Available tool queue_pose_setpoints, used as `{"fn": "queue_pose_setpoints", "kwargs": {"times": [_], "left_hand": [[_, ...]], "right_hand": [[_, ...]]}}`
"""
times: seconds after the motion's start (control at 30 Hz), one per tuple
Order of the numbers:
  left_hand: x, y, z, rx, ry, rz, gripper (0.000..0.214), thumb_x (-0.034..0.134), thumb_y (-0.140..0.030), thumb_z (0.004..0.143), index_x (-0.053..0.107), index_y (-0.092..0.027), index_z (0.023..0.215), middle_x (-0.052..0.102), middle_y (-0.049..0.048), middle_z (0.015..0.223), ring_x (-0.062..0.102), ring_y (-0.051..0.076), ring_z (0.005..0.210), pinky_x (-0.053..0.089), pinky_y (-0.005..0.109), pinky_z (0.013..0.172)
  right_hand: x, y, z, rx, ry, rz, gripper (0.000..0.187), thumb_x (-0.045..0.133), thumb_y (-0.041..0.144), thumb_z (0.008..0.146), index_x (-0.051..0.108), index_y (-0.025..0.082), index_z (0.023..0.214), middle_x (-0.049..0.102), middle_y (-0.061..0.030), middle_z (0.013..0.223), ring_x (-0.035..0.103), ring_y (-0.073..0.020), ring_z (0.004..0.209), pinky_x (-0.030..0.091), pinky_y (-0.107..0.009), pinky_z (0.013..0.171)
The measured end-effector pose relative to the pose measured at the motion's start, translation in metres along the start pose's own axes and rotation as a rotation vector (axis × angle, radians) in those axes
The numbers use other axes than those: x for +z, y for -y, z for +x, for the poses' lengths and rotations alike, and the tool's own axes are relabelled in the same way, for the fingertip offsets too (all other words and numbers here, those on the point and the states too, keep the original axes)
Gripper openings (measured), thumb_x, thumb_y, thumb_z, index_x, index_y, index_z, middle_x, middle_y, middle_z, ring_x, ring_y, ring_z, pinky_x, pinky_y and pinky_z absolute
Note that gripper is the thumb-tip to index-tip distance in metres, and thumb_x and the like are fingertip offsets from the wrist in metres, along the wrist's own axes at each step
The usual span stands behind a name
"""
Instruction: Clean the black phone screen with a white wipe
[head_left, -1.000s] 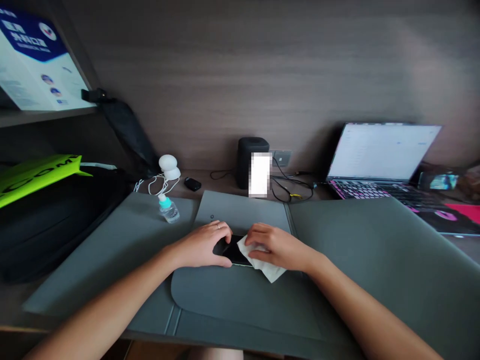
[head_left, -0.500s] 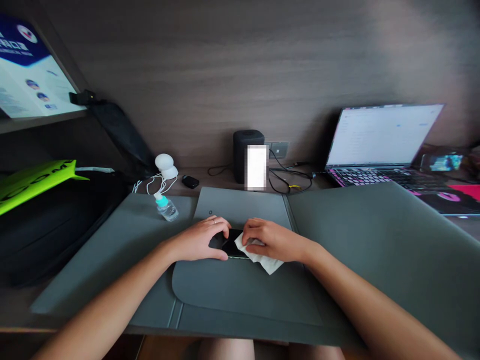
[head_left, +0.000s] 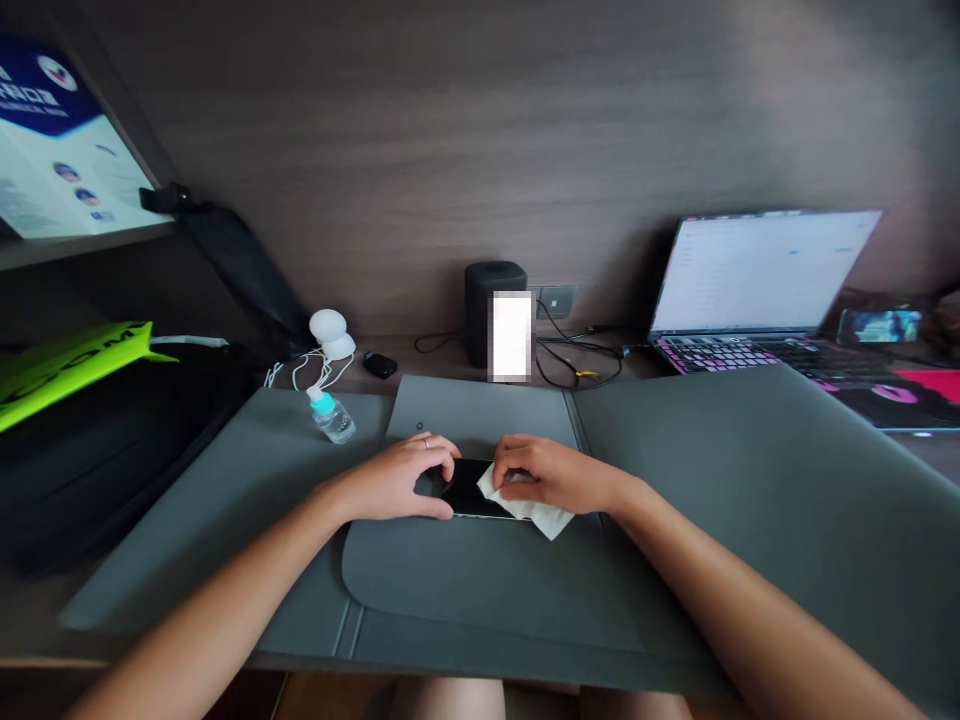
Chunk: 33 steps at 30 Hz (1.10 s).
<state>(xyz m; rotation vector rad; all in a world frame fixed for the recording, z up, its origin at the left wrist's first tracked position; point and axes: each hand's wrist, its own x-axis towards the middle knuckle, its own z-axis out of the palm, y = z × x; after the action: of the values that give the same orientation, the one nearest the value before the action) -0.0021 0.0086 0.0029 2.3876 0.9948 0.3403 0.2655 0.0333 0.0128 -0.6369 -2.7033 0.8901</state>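
Note:
A dark smartphone [head_left: 470,488] lies flat, screen up, on the grey folded desk mat [head_left: 480,590]. My left hand [head_left: 409,480] grips its left end, thumb on the near edge and fingers at the far edge; a ring is on one finger. In my right hand [head_left: 544,475] a white tissue [head_left: 551,518] is pinched and pressed on the right part of the screen. The tissue and hand hide the phone's right end. To the left of the hands, a small clear spray bottle [head_left: 336,420] with a turquoise collar rests tilted on the mat.
Behind the mat stand a black speaker [head_left: 480,315], loose cables [head_left: 577,365], a white round device [head_left: 328,328] and a small black object [head_left: 380,365]. An open laptop [head_left: 761,275] is at the back right. A black bag [head_left: 112,460] fills the left side.
My right hand has slid the tissue slightly to the right along the phone, so more of the dark screen shows. My left hand stays at the phone's left end.

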Motion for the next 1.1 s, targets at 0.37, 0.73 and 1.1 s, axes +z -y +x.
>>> {"fn": "queue_pose_setpoints", "kwargs": {"times": [0.37, 0.73, 1.1], "left_hand": [[0.0003, -0.0031, -0.0003, -0.009, -0.007, 0.003, 0.024, 0.075, -0.028, 0.079, 0.055, -0.023, 0.090, 0.056, 0.0036, 0.128, 0.052, 0.025, 0.118, 0.040, 0.041, 0.100], [0.0018, -0.0068, -0.0026, -0.027, -0.027, 0.007, 0.030, 0.075, -0.023, 0.079, 0.050, -0.024, 0.095, 0.057, 0.0031, 0.124, 0.052, 0.024, 0.114, 0.042, 0.037, 0.095], [0.0024, -0.0064, -0.0011, -0.019, -0.036, 0.039, 0.029, 0.077, -0.024, 0.077, 0.053, -0.024, 0.094, 0.058, 0.0025, 0.125, 0.053, 0.025, 0.116, 0.042, 0.036, 0.095]], "right_hand": [[0.0027, 0.0035, 0.0020, 0.001, 0.012, -0.059, 0.012, 0.058, 0.016, 0.092, 0.066, 0.015, 0.101, 0.060, -0.0073, 0.098, 0.058, -0.0179, 0.092, 0.046, -0.031, 0.083], [0.0009, 0.0067, 0.0017, -0.036, 0.040, -0.072, 0.013, 0.054, 0.013, 0.093, 0.066, 0.015, 0.098, 0.061, -0.0075, 0.093, 0.057, -0.0189, 0.092, 0.046, -0.032, 0.082], [0.0036, 0.0052, 0.0029, -0.019, 0.028, -0.079, 0.012, 0.054, 0.011, 0.092, 0.065, 0.016, 0.093, 0.062, -0.0060, 0.091, 0.057, -0.0176, 0.088, 0.044, -0.029, 0.080]]}}
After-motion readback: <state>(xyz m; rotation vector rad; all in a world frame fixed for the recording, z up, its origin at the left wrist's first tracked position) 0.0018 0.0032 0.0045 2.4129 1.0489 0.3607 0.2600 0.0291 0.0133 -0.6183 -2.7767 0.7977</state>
